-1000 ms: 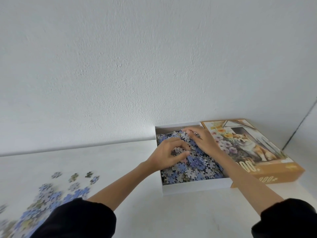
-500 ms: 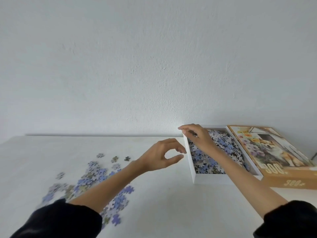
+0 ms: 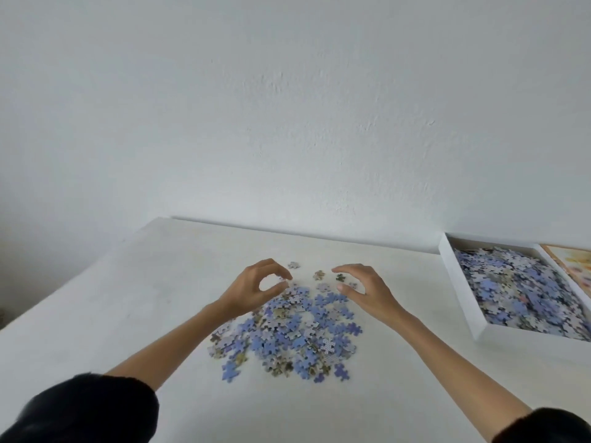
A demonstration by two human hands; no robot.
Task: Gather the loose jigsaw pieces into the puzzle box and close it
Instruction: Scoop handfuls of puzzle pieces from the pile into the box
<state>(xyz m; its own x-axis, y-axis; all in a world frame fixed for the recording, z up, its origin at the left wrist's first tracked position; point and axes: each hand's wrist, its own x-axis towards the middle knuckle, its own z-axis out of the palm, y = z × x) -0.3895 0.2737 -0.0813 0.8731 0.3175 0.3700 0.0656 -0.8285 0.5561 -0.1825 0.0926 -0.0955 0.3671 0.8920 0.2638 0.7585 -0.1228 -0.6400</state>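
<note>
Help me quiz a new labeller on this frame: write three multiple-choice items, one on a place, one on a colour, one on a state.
1. Where is the box relative to the loose pile? A) to its right B) to its left C) on it
2. Most pile pieces are: A) red B) blue C) black
3. The box is: A) lidded B) open, holding pieces C) open, empty

1 A: the box sits far right of the pile; 2 B: blue and lilac dominate; 3 B: its white walls frame a heap of pieces.
</note>
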